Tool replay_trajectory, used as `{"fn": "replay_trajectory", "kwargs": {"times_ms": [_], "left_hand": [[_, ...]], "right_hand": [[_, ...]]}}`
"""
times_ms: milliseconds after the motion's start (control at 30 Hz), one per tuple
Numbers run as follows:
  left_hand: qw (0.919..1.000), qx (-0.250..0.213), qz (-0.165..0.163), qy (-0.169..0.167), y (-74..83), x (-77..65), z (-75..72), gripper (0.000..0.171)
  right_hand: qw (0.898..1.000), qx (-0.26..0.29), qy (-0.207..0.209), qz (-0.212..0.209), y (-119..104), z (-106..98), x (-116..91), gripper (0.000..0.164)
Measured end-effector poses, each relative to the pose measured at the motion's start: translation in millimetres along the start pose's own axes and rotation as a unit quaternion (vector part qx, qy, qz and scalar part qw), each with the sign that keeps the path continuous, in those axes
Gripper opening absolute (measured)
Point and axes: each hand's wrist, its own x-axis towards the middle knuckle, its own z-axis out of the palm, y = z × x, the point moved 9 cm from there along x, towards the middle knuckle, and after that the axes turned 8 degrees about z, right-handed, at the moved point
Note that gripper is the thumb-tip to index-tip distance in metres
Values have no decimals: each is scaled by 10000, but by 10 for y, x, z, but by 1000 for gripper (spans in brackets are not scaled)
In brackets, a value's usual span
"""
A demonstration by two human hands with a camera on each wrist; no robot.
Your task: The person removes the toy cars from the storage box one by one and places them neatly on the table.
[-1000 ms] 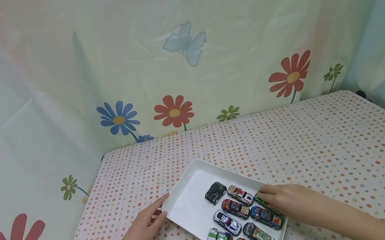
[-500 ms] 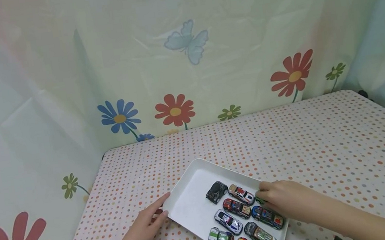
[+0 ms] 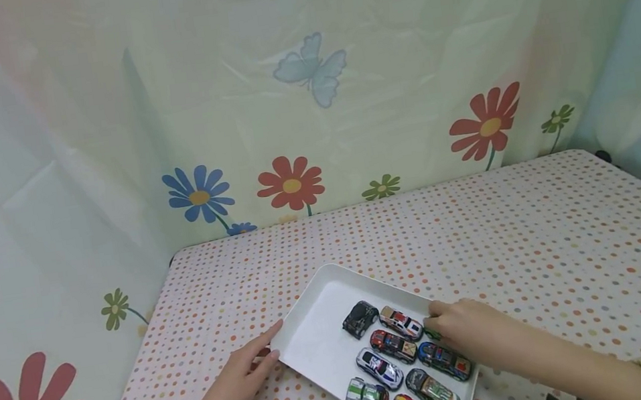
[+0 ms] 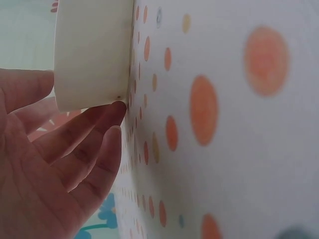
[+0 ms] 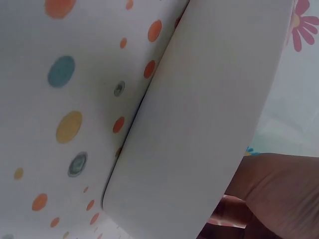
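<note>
A white tray (image 3: pixel 307 337) lies slanted on the table, with several small toy cars in its right and near part. My left hand (image 3: pixel 243 379) holds the tray's left corner, thumb on one wall and fingers on the other. In the left wrist view the fingertips (image 4: pixel 117 110) sit low at the corner, close to the tablecloth. Over the right wall reaches my right hand (image 3: pixel 465 329), its fingers down on a green toy car (image 3: pixel 433 334), mostly hidden beneath them. Beside it are a blue toy car (image 3: pixel 444 361) and a white-and-orange one (image 3: pixel 401 322).
A black toy car (image 3: pixel 360 319) stands farthest in, next to the tray's bare floor. A polka-dot cloth (image 3: pixel 519 228) covers the table. Behind it hangs a flowered curtain (image 3: pixel 378 84), which also runs along the left and right sides.
My right hand has shifted slightly up and left over the green car, covering more of it. The left hand stays at the tray's corner.
</note>
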Motion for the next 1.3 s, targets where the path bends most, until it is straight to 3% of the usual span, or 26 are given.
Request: {"fn": "replay_trajectory", "kwargs": {"times_ms": [333, 733, 1133, 1300], "left_hand": [[9999, -73, 40, 59, 2, 10, 3, 48], [9999, -71, -47, 82, -3, 29, -7, 48], [9999, -82, -100, 21, -29, 6, -6, 49], [9999, -83, -81, 1, -28, -7, -8, 49]], "right_hand": [[9990, -4, -88, 428, 16, 25, 9, 21], [9971, -122, 198, 730, 23, -18, 14, 20], [9934, 533, -97, 1015, 110, 5, 9, 17], [9927, 795, -279, 859, 138, -28, -6, 22]]}}
